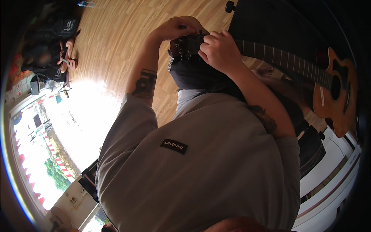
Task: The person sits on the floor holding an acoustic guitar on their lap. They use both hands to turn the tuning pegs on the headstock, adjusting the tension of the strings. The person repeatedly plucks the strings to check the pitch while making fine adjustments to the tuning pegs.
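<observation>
An acoustic guitar (334,96) lies across the right side, its long neck (282,58) reaching to the dark headstock (185,46) over my lap. My left hand (174,29) is at the headstock's upper edge, fingers curled and pinched on something small and dark that I cannot make out. Just right of it, my right hand (216,50) has its fingers bent against the headstock near the tuning pegs; what they pinch is hidden. A small pale-marked item (170,62) sits at the headstock's lower left edge.
A seated person (48,63) at upper left holds a pink ukulele (71,63). A black case-like surface (270,19) is at upper right. A bottle (87,4) stands on the wooden floor (116,31). A bright window (31,154) and another guitar (58,218) are at lower left.
</observation>
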### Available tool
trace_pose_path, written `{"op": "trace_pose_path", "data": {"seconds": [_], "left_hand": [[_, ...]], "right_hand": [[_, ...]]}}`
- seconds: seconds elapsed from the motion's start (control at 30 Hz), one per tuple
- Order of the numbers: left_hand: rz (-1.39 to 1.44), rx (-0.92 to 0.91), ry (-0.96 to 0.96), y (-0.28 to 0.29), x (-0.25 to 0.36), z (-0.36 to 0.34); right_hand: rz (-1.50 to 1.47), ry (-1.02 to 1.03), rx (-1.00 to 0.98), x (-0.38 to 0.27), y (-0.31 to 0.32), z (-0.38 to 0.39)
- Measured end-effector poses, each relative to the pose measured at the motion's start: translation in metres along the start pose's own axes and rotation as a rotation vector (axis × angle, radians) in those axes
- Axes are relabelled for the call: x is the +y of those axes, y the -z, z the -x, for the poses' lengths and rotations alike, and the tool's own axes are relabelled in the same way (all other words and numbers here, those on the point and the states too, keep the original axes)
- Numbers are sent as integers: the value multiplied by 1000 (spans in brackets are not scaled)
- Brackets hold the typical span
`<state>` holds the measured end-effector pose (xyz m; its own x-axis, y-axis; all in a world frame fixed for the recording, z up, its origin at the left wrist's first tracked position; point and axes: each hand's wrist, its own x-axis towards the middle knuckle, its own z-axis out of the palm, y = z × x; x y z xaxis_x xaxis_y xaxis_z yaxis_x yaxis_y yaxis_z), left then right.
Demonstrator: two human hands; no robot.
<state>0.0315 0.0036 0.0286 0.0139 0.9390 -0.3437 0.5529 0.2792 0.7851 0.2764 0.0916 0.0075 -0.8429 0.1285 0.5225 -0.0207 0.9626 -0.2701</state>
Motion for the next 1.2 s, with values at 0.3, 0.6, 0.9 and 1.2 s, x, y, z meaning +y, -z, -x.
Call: {"op": "trace_pose_path", "data": {"seconds": [0.3, 0.6, 0.9, 1.2], "left_hand": [[181, 156, 18, -13, -36, -5], [-184, 160, 169, -3, 0, -5], [79, 36, -65, 0, -38, 0], [207, -32, -172, 3, -16, 2]], "right_hand": [[-32, -4, -16, -4, 0, 1], [-57, -18, -64, -5, 4, -2], [-63, 4, -42, -4, 3, -4], [-43, 4, -16, -2, 4, -6]]}}
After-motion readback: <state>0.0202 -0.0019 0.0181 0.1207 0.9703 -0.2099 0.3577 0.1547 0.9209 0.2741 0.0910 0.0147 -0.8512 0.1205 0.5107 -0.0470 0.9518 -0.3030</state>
